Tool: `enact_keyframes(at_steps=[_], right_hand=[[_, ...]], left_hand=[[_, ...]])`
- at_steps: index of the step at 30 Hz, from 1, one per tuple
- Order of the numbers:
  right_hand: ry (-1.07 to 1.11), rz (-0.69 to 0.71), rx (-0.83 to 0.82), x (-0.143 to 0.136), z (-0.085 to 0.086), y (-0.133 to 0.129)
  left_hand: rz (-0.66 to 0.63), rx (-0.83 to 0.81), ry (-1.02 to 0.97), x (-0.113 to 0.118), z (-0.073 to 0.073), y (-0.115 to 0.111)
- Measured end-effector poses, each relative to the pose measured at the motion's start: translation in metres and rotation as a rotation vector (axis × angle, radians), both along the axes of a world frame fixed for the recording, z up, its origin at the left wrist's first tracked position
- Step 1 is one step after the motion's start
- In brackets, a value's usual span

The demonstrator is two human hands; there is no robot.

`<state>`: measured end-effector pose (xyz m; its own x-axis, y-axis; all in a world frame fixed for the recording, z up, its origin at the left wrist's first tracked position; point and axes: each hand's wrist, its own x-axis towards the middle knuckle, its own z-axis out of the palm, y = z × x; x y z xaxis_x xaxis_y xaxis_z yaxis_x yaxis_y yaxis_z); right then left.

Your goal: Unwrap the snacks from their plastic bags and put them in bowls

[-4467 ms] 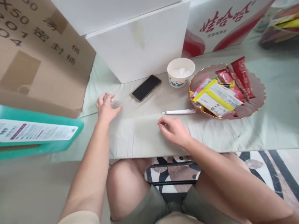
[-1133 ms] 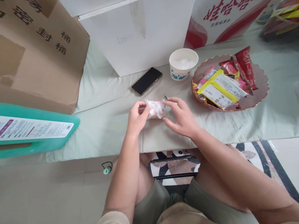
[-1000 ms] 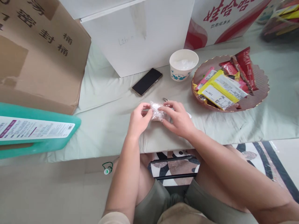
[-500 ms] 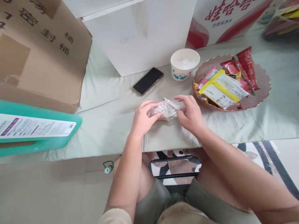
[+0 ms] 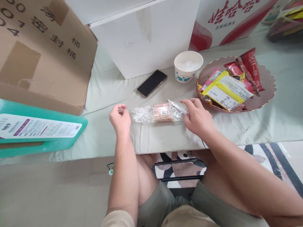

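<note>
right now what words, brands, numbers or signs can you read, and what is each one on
"娃哈哈" on the red-and-white carton, clipped at top
"饮用纯净水" beneath it
"汤 桶" on the cardboard box
"密封桶" beneath that
"01" on that box, near the picture's edge
"04" below; another number above is clipped
Too faint: handwriting on the white box
Too small or blurred: teal jug's label, snack packets, paper cup
None readable: clear plastic wrapper

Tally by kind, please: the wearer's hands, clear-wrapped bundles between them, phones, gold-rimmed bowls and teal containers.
Left hand and right hand: 2
Clear-wrapped bundle: 1
Phone: 1
Gold-rimmed bowl: 1
Teal container: 1
Total: 6
</note>
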<state>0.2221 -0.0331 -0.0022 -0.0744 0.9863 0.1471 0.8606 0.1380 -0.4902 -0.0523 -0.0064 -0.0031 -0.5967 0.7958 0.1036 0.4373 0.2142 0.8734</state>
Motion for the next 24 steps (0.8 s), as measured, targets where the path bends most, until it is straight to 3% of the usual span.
enact_keyframes(at_steps=[3, 5, 7, 9, 12, 18, 24], right_hand=[[0.006, 0.078, 0.206, -0.006, 0.007, -0.008], [0.011, 0.179, 0.297, -0.011, 0.007, -0.008], [-0.02, 0.231, 0.272, -0.015, 0.002, -0.003], [-0.058, 0.21, 0.215, -0.016, -0.005, 0.003], [-0.042, 0.194, 0.215, -0.012, -0.011, 0.009], [0.078, 0.263, 0.282, -0.009, -0.006, 0.002], [-0.001, 0.47, 0.243, -0.011, -0.003, -0.001]], left_hand=[[-0.315, 0.063, 0.186, 0.008, 0.004, -0.005], [-0.575, -0.02, 0.215, 0.017, 0.005, -0.007], [-0.687, -0.127, 0.194, 0.022, 0.006, -0.009], [-0.679, -0.145, 0.166, 0.022, 0.007, -0.011], [-0.643, -0.02, 0.148, 0.019, 0.008, -0.014], [-0.625, 0.22, 0.197, 0.021, 0.025, -0.025], [-0.748, -0.023, 0.299, 0.013, 0.058, -0.049]])
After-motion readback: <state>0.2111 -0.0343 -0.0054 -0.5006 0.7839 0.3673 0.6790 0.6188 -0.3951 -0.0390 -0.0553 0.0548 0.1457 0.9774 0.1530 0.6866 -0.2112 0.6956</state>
